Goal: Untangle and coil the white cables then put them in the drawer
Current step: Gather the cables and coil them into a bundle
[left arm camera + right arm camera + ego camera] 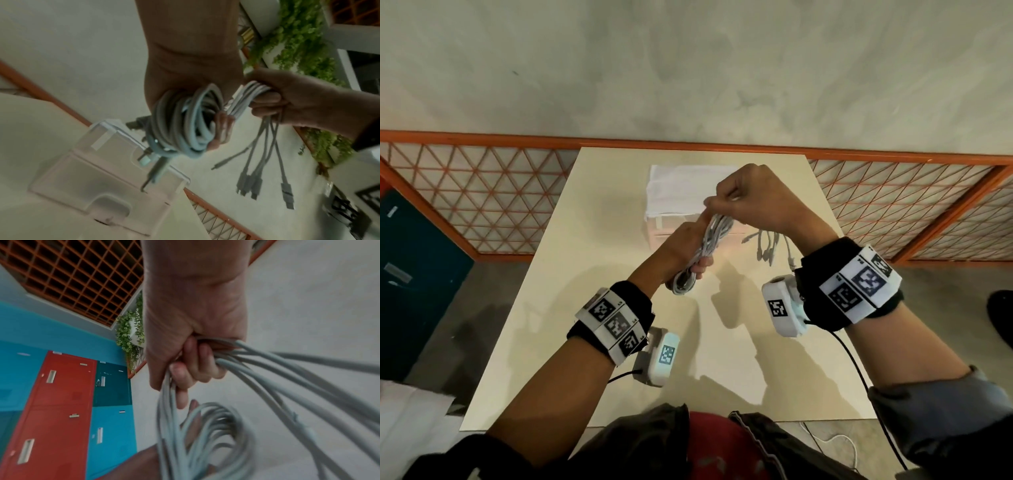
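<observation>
Cream bench [592, 308] is lying under our arms. We are gripping the coiled white cables [703, 245] above it in our left hand [681, 246], while our right hand [750, 202] is clenching their loose strands, plugs dangling. Beyond, the translucent drawer [98, 183] is sitting on the bench.

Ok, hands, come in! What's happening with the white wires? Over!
Left hand grips the coiled white cables. Right hand grips the loose strands, plug ends dangling. Drawer box waits on the table, nothing blocking.
</observation>
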### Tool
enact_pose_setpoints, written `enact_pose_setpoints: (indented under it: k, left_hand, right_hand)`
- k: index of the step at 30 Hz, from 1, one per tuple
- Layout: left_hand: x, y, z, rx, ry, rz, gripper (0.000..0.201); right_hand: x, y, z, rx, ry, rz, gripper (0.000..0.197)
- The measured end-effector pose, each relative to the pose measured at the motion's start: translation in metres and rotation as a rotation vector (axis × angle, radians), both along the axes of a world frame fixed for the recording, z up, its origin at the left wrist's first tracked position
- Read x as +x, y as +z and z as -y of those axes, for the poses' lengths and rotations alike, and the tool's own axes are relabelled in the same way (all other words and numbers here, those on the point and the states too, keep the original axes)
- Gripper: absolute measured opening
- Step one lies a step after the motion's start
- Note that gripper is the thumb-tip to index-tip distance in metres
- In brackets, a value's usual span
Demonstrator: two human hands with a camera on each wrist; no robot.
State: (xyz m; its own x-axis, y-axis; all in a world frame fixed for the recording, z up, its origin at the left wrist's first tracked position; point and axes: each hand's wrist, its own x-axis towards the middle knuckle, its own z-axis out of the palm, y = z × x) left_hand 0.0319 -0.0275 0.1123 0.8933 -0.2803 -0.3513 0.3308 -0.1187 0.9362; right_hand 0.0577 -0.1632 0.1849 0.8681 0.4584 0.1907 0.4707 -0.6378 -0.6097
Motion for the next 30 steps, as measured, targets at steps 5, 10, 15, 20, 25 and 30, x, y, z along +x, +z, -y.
enact_pose_setpoints:
  k: [5,10,15,20,25,30]
  left_hand:
    - [-0.005,-0.002,0.009,-0.006,-0.011,-0.125,0.082]
    - [-0.012,-0.007,0.006,-0.077,-0.141,-0.084,0.084]
    - [-0.013,-0.013,0.003,0.006,-0.088,0.051,0.042]
    - [-0.008,-0.016,-0.005,-0.101,-0.028,0.110,0.041]
    - [-0.001,-0.011,-0.002,-0.240,0.187,0.113,0.044]
    - [0.005,-0.007,0.018,-0.292,0.330,0.205,0.045]
  right_hand:
    - [0.006,-0.012,-0.010,0.187,-0.170,-0.079,0.015]
    - [0.014,-0.025,-0.010,0.202,-0.297,-0.077,0.022]
    - [0.020,-0.027,-0.006,0.231,-0.344,-0.022,0.024]
    - [0.021,-0.037,0.009,0.215,-0.399,0.014,0.054]
    - [0.010,-0.067,0.016,0.343,-0.350,-0.023,0.051]
    - [-0.014,-0.079,-0.020,0.553,-0.345,-0.101,0.047]
